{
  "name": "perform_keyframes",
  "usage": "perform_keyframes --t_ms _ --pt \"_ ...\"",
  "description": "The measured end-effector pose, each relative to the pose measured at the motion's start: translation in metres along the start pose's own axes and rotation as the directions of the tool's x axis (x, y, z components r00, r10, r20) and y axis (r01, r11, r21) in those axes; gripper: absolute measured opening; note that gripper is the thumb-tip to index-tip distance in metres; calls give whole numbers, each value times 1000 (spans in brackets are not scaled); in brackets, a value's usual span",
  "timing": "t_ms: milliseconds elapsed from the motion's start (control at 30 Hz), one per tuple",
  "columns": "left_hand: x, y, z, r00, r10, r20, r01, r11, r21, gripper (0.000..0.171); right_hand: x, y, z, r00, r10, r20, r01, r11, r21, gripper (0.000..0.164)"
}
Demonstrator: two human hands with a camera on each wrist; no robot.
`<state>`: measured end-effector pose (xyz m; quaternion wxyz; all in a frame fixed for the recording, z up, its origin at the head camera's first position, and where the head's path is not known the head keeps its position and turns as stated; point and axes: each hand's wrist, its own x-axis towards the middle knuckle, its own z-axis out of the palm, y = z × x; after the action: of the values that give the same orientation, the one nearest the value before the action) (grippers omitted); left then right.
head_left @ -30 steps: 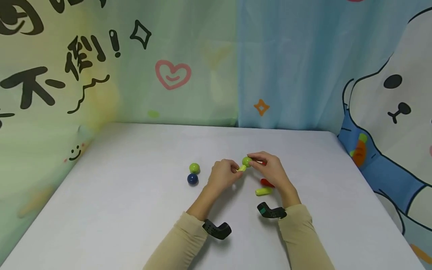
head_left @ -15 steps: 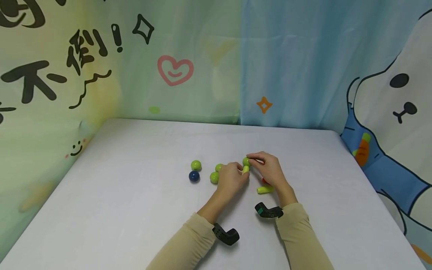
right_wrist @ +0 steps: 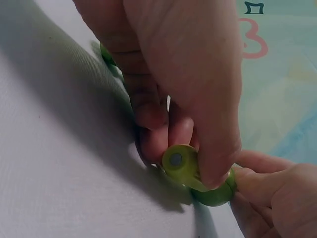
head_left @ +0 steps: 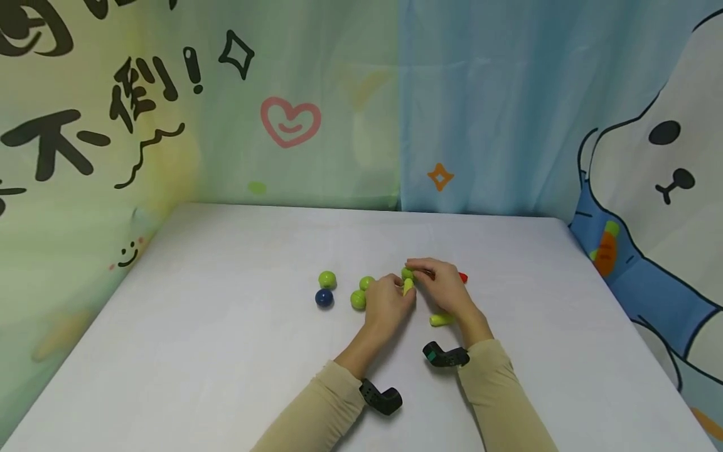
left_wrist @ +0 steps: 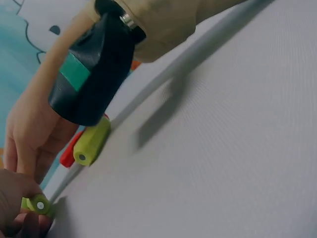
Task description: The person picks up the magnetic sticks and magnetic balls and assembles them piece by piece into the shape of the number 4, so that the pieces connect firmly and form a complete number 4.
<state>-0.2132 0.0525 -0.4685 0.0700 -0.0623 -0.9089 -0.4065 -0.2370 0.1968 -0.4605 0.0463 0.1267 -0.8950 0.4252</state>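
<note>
My left hand (head_left: 390,304) pinches a short yellow-green rod (head_left: 408,287) between thumb and fingers. A round metal disc shows in the rod's end (right_wrist: 176,158). My right hand (head_left: 443,285) pinches a glossy green ball (head_left: 407,274) at the rod's far end. In the right wrist view, the ball (right_wrist: 218,193) sits against the rod, close by the left thumb. Under the right wrist, a second yellow-green rod (head_left: 441,320) lies on the table, with a red rod (left_wrist: 71,151) beside it in the left wrist view. Another red piece (head_left: 463,277) peeks out past the right hand.
Two green balls (head_left: 358,299) rest just left of my left hand. Farther left, a green ball (head_left: 327,279) stands by a dark blue ball (head_left: 324,298). The white table (head_left: 226,351) ends at a printed curtain (head_left: 339,125). Both wrists carry black devices (head_left: 381,397).
My left hand has moved right and turned the rod more upright, uncovering two green balls behind it. The right hand has shifted slightly left with its ball.
</note>
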Motion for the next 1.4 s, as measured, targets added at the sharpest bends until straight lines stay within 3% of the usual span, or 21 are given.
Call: perform_keyframes --t_ms 367,567,733,867,1000,1200,1400 --pt "1 -1 8 995 43 -91 -35 995 90 24 -1 -4 -4 998 57 -23 -59 996 -69 30" --pt "4 1 5 997 79 -10 -77 989 124 29 -1 -3 -4 994 104 -41 -107 992 -67 32" --pt "12 5 -13 989 105 104 -122 977 173 30 0 -2 -1 994 110 -27 -111 993 -49 36" --pt "25 4 -32 971 186 152 -217 951 222 23 0 -1 3 992 129 -16 -130 990 -56 37" --pt "38 -5 -42 953 216 213 -262 940 218 24 1 1 9 986 165 0 -164 984 -65 39" --pt "52 -14 -40 915 257 311 -321 931 174 27 1 2 13 982 188 -24 -189 981 -47 44" --pt "66 -12 -35 858 333 392 -412 901 137 27 0 0 6 987 153 -41 -154 988 -13 46"
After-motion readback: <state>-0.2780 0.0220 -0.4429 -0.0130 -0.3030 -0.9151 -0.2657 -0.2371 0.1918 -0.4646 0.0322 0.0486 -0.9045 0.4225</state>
